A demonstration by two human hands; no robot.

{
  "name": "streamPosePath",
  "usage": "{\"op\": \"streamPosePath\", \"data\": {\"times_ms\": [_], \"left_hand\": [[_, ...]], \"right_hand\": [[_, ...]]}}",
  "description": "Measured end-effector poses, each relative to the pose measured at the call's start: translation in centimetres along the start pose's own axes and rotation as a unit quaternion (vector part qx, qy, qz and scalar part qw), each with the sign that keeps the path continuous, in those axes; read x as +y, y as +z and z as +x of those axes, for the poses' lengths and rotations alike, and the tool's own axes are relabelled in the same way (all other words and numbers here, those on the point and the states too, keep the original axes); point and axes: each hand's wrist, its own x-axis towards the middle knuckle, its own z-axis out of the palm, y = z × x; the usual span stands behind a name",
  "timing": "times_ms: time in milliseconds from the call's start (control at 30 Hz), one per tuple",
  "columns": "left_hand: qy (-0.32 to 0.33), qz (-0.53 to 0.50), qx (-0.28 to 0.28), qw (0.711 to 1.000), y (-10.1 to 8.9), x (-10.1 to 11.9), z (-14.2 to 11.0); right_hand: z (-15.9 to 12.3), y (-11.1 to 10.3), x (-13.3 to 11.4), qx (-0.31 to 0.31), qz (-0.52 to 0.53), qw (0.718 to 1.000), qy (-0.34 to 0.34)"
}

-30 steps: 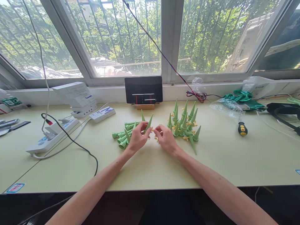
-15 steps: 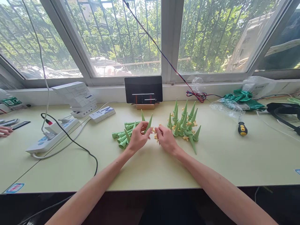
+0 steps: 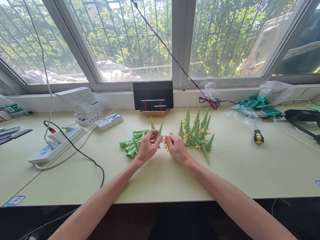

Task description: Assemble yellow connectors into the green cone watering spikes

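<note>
My left hand (image 3: 148, 145) is closed around a pointed green plastic spike (image 3: 159, 130), its tip upward. My right hand (image 3: 177, 146) is pinched at a small yellow T-shaped piece (image 3: 163, 138), close to the left fingertips. Part of that piece is hidden by the fingers. More small yellow pieces (image 3: 171, 133) lie around the right fingertips. Left of my left hand is a pile of green ribbed tubes (image 3: 130, 154) and spikes. Several green spikes (image 3: 195, 132) stand to the right with yellow pieces on and among them, and one spike (image 3: 205, 154) lies pointing toward me.
Behind the parts, a phone (image 3: 155, 105) leans against a dark tablet (image 3: 153, 90). On the left are a power strip (image 3: 58, 143), a black cable (image 3: 82, 155) and white boxes (image 3: 86, 106). A screwdriver (image 3: 258, 137) and green plastic wrapping (image 3: 257, 103) lie to the right.
Another person's hand at the left edge has gone out of view, showing the dark flat objects there. My two hands have hardly moved.
</note>
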Motion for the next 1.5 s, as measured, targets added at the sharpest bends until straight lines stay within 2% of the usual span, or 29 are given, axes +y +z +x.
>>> {"op": "streamPosePath", "data": {"times_ms": [467, 900, 1167, 1500], "left_hand": [[0.005, -0.003, -0.01, 1.0, 0.1, 0.08, -0.04], [0.016, 0.032, -0.019, 0.999, -0.28, 0.34, -0.05], [0.018, 0.029, -0.025, 0.999, -0.16, 0.19, -0.09], [-0.022, 0.01, 0.025, 0.999, -0.07, 0.29, 0.14]], "right_hand": [[-0.02, 0.02, -0.03, -0.008, -0.015, 1.0, 0.002], [0.0, -0.41, -0.45, 0.028, -0.044, 0.999, -0.005], [-0.02, -0.39, -0.51, 0.026, -0.042, 0.999, 0.012], [-0.13, -0.57, -0.79, 0.031, 0.007, 0.999, 0.019]]}}
